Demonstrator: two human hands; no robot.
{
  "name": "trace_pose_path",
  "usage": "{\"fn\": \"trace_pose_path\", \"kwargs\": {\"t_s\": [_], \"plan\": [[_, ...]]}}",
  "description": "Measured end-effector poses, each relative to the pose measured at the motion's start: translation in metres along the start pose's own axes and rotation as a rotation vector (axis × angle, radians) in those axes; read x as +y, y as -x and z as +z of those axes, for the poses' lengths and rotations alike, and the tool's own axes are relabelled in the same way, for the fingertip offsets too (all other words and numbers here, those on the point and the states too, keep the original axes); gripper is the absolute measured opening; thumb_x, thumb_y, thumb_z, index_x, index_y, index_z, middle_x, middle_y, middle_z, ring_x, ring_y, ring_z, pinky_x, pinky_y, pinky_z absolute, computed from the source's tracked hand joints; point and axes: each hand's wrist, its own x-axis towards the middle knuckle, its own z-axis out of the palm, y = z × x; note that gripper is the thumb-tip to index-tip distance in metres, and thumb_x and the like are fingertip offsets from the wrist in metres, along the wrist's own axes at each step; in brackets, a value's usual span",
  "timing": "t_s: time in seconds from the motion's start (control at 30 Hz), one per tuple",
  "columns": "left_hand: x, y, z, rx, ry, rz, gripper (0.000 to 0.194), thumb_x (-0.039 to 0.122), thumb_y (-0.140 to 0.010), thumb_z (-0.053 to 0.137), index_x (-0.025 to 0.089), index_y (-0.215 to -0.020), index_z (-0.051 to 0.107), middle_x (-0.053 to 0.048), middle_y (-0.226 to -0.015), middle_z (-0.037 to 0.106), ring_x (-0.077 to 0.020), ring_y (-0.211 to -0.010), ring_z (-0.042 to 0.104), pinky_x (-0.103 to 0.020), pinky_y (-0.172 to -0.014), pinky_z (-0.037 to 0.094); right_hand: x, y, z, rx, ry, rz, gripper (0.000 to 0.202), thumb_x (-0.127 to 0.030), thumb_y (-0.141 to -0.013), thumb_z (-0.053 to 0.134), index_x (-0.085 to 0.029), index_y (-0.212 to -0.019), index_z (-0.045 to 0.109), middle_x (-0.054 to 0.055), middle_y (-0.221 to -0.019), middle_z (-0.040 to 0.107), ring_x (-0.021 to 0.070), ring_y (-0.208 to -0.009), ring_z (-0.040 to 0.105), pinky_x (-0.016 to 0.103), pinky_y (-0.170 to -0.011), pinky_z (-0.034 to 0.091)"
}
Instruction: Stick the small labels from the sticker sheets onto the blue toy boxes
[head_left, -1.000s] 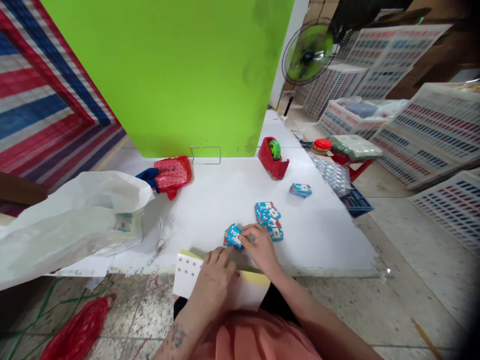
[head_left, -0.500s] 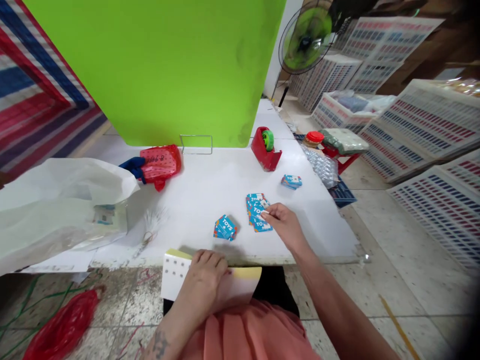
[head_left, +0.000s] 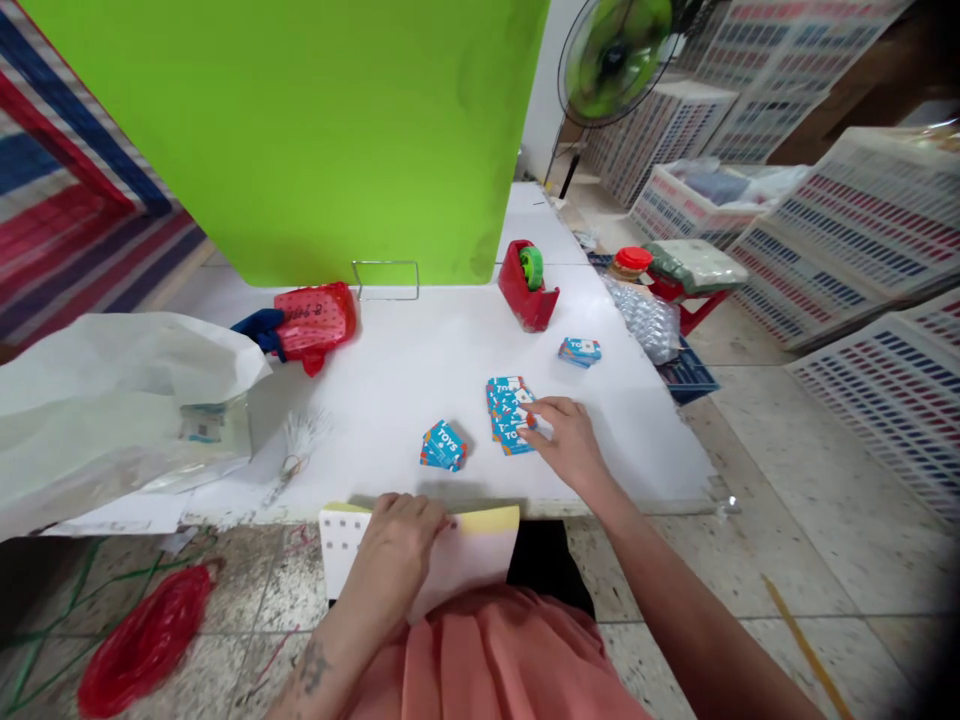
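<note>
My left hand [head_left: 401, 540] is closed on a white sheet of small stickers [head_left: 480, 560] with a yellow edge, held at the table's front edge above my lap. Small dark-printed squares show in rows at the sheet's left end. Over on the table, my right hand [head_left: 566, 440] reaches across a spread of blue TOYS cards [head_left: 506, 400]. Its thumb and forefinger are apart, their tips against the cards beside a small white sticker [head_left: 524, 397]. Left of that spread lies a loose pile of blue TOYS cards [head_left: 444, 446]; another small stack [head_left: 580, 351] sits at the back right.
A red tape dispenser [head_left: 527, 285] stands behind the cards. A red plastic packet [head_left: 315, 325], a large white bag [head_left: 120, 400] and a bundle of thin ties [head_left: 296, 450] occupy the left side. A green board [head_left: 315, 140] rises at the back. White crates [head_left: 847, 220] stand right.
My right thumb and forefinger, earlier pinched on a small white sticker, have come down onto the cards and spread apart. My left hand stays on the sheet. The view has shifted slightly.
</note>
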Motion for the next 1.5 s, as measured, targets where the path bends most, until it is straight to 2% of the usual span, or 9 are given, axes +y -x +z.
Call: {"fn": "trace_pose_path", "kwargs": {"t_s": [0.07, 0.2, 0.33, 0.47, 0.83, 1.03, 1.23, 1.37, 1.5], "plan": [[0.001, -0.004, -0.001, 0.011, -0.016, -0.034, 0.018, 0.013, -0.092, 0.045, 0.020, -0.083, 0.060, -0.001, -0.075, 0.061, -0.0189, -0.075, 0.056, -0.034, -0.073, 0.036, -0.025, 0.013, -0.004, -0.027, -0.016, -0.109, 0.017, -0.027, -0.081, 0.061, -0.024, -0.095, 0.070, 0.009, -0.101, 0.066, 0.0260, -0.098, 0.058, 0.043, -0.088, 0.041], [0.003, -0.013, -0.001, 0.019, 0.010, -0.084, 0.017, 0.014, -0.093, 0.044, 0.019, -0.088, 0.059, -0.002, -0.080, 0.064, -0.0189, -0.078, 0.059, -0.033, -0.073, 0.037, -0.072, 0.041, 0.001, -0.397, -0.150, -0.321, 0.022, -0.023, -0.086, 0.056, -0.025, -0.106, 0.066, 0.005, -0.102, 0.069, 0.0225, -0.097, 0.060, 0.038, -0.087, 0.044], [0.001, -0.015, 0.003, 0.026, 0.048, -0.103, 0.012, 0.019, -0.093, 0.048, 0.019, -0.092, 0.059, -0.002, -0.085, 0.066, -0.0200, -0.083, 0.060, -0.034, -0.078, 0.038, -0.075, 0.052, 0.015, -0.514, -0.209, -0.229, 0.028, -0.016, -0.085, 0.053, -0.025, -0.109, 0.065, 0.004, -0.104, 0.070, 0.0215, -0.095, 0.063, 0.036, -0.083, 0.047], [0.000, -0.010, 0.007, 0.032, 0.025, -0.125, 0.017, 0.020, -0.094, 0.045, 0.019, -0.084, 0.059, -0.002, -0.080, 0.065, -0.0208, -0.081, 0.059, -0.035, -0.077, 0.037, -0.066, 0.049, 0.021, -0.507, -0.269, -0.170, 0.024, -0.018, -0.087, 0.053, -0.026, -0.106, 0.065, 0.003, -0.103, 0.071, 0.0199, -0.094, 0.065, 0.034, -0.082, 0.048], [-0.004, -0.015, -0.001, -0.007, 0.202, -0.230, 0.033, 0.025, -0.099, 0.032, 0.019, -0.075, 0.053, -0.001, -0.073, 0.065, -0.0160, -0.068, 0.059, -0.026, -0.063, 0.034, -0.070, 0.075, 0.036, -0.128, 0.098, -0.564, 0.029, -0.014, -0.091, 0.048, -0.022, -0.115, 0.061, 0.008, -0.126, 0.060, 0.0238, -0.111, 0.054, 0.043, -0.092, 0.042], [-0.008, -0.016, 0.004, 0.001, 0.140, -0.235, 0.026, 0.019, -0.096, 0.036, 0.018, -0.079, 0.056, -0.003, -0.077, 0.064, -0.0191, -0.073, 0.058, -0.031, -0.070, 0.034, -0.082, 0.061, 0.031, -0.047, -0.305, -0.234, 0.009, -0.017, -0.083, 0.060, -0.021, -0.077, 0.065, 0.005, -0.096, 0.068, 0.0199, -0.094, 0.060, 0.038, -0.085, 0.045], [-0.014, -0.012, 0.005, 0.051, -0.029, -0.083, 0.015, 0.019, -0.093, 0.047, 0.021, -0.084, 0.058, -0.001, -0.080, 0.062, -0.0210, -0.080, 0.055, -0.037, -0.077, 0.034, -0.067, 0.023, 0.053, -0.117, -0.639, 0.254, 0.013, -0.030, -0.076, 0.063, -0.019, -0.070, 0.067, 0.006, -0.091, 0.069, 0.0199, -0.087, 0.063, 0.034, -0.080, 0.047], [-0.013, -0.011, 0.008, 0.093, -0.070, 0.033, 0.014, 0.020, -0.092, 0.048, 0.021, -0.086, 0.060, -0.002, -0.088, 0.063, -0.0217, -0.086, 0.053, -0.041, -0.084, 0.035, -0.063, 0.011, 0.077, -0.048, -0.642, 0.374, 0.017, -0.035, -0.071, 0.065, -0.018, -0.072, 0.068, 0.007, -0.087, 0.070, 0.0217, -0.083, 0.064, 0.035, -0.076, 0.048], [-0.021, -0.011, 0.012, 0.158, -0.104, 0.066, 0.011, 0.019, -0.090, 0.052, 0.022, -0.090, 0.063, -0.008, -0.129, 0.054, -0.0265, -0.111, 0.049, -0.046, -0.092, 0.036, -0.065, 0.012, 0.085, -0.069, -0.697, 0.407, 0.020, -0.036, -0.075, 0.062, -0.017, -0.077, 0.068, 0.007, -0.083, 0.071, 0.0215, -0.077, 0.064, 0.035, -0.074, 0.050]]}}
